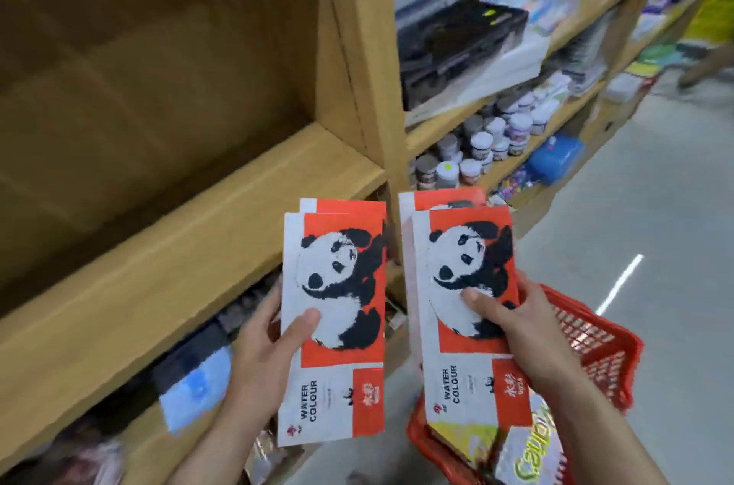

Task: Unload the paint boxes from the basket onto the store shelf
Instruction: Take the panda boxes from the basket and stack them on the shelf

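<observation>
**A:** Head view only, so tell me what I've got in each hand.

**B:** Your left hand [258, 357], lower centre of the frame, is closed on the left paint boxes [333, 321]: thumb flat on the panda print, fingers behind. A second box edge peeks out above the front one, so it looks like a pair.

**A:** And my right hand [524, 329]?

**B:** Same clamp on the right paint boxes [468, 310], thumb on the front face, fingers wrapped round the right edge. Again one more box shows behind. Neither grip has any slack that I can see.

**A:** I hold them face up and fanned a little so I can check the labels match and slide them in flat.

**B:** Makes sense. They hang in the air at centre frame, just in front of the wooden shelf [190, 246], whose board at centre left looks bare.

**A:** The basket [595, 341]?

**B:** Red, lower right, under your right forearm. More packs lie inside, blurred, so I judge unloading is unfinished.
</observation>
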Demonstrator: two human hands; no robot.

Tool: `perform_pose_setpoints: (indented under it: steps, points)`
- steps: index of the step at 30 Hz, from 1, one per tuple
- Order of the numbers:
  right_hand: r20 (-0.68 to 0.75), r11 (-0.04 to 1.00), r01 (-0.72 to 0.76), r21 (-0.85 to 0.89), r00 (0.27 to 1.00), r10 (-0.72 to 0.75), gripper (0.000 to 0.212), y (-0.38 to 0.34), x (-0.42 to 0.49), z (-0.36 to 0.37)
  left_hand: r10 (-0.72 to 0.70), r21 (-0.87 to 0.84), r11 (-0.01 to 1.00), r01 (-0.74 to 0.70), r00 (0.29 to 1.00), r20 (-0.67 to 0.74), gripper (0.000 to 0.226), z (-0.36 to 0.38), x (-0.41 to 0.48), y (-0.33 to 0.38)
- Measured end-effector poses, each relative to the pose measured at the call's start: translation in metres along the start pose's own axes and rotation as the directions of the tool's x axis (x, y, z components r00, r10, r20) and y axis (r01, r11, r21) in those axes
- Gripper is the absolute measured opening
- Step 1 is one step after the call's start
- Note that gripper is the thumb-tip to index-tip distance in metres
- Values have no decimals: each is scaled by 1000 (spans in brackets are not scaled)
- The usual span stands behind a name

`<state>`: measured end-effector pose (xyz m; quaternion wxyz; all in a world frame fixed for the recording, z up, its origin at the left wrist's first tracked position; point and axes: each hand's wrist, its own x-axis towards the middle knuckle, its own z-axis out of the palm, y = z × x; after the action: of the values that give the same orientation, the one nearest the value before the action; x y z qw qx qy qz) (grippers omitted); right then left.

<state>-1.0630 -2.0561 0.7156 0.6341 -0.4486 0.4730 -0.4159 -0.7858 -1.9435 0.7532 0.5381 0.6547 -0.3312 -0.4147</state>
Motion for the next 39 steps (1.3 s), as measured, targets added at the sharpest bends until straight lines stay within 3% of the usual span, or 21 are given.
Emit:
perform_pose_setpoints:
  steps: [4, 8, 11, 14, 21, 24, 26, 29, 31, 33, 35, 37, 39]
  points:
    - [191, 994, 105, -31, 977, -97, 30, -56, 17, 71, 42, -72, 996, -53, 990, -138, 40, -56, -14, 29]
    - [319, 980, 181, -82, 937, -147, 21, -95, 50, 142, 95, -90, 989, -118, 969, -228, 45, -99, -17, 53]
    - [351, 979, 155, -133, 931, -100, 20, -109, 85, 190, 106, -97, 985, -141, 947, -304, 34, -126, -15, 61]
    - [356, 974, 97, -204, 934, -19, 34, -116, 111, 231, 94, -113, 984, -139, 937, -336, 23, -147, -13, 63]
    - [296, 858, 36, -512, 945, 137, 30, -115, 151, 264, 65, -163, 977, -135, 925, -374, 26, -167, -5, 60]
    - [224, 774, 122, -621, 974, 25, 32, -116, 151, 256, 84, -165, 974, -155, 925, -371, 26, -164, -6, 61]
    - [167, 692, 258, -674, 966, -197, 34, -121, 137, 244, 113, -159, 970, -183, 922, -372, 26, -159, -7, 64]
    - [208, 707, 502, -498, 861, -464, 23, -123, 90, 233, 150, -179, 957, -227, 920, -363, 26, -150, -4, 76]
    - [411, 779, 546, -309, 815, -408, 34, -122, 55, 232, 179, -203, 944, -261, 920, -348, 25, -139, 3, 90]
    - [655, 874, 450, -183, 719, -233, 51, -124, 31, 238, 216, -220, 930, -295, 921, -324, 28, -124, 14, 107]
    - [743, 934, 353, -55, 639, -197, 52, -125, 27, 243, 270, -199, 919, -340, 912, -309, 25, -109, 33, 122]
    - [687, 928, 373, -10, 677, -264, 53, -132, 38, 245, 301, -172, 919, -355, 913, -275, 16, -96, 53, 133]
    - [611, 947, 319, -47, 759, -225, 44, -145, 56, 242, 284, -147, 937, -316, 937, -204, 14, -85, 73, 136]
